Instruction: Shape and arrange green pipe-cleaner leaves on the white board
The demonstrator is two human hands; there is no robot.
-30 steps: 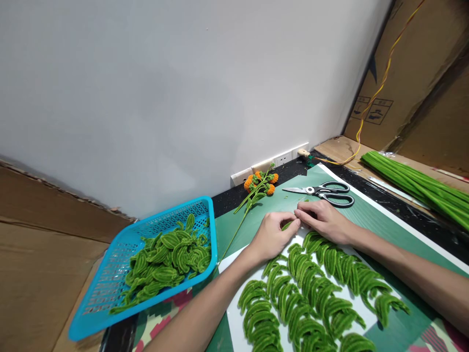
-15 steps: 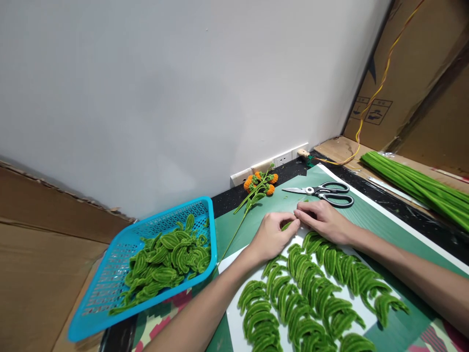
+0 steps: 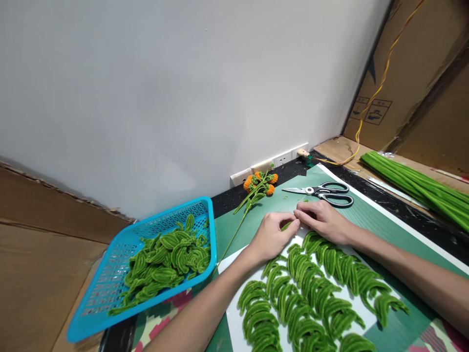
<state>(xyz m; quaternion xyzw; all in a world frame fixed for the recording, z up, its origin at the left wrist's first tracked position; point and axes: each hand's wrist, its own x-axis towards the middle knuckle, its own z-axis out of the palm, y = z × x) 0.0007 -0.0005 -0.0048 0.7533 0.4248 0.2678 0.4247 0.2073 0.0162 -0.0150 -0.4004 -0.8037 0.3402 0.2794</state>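
Note:
My left hand (image 3: 276, 235) and my right hand (image 3: 324, 221) meet fingertip to fingertip above the top edge of a white sheet (image 3: 234, 313). A bit of a fuzzy green leaf (image 3: 286, 226) shows inside the closed fingers of my left hand. My right hand is closed in a pinch at the same spot, and its fingers hide whatever lies between them. Below both hands, several overlapping rows of curved green chenille leaves (image 3: 311, 278) cover the sheet. Scissors (image 3: 318, 190) with black handles lie just beyond my right hand, their blades pointing left.
A blue plastic basket (image 3: 213, 230) with a heap of green leaves stands at left. Orange flowers on a green stem (image 3: 256, 188) lie near the wall sockets (image 3: 283, 159). Green chenille stems (image 3: 414, 188) rest at right, beside a cardboard box (image 3: 421, 73) and yellow cord (image 3: 384, 73).

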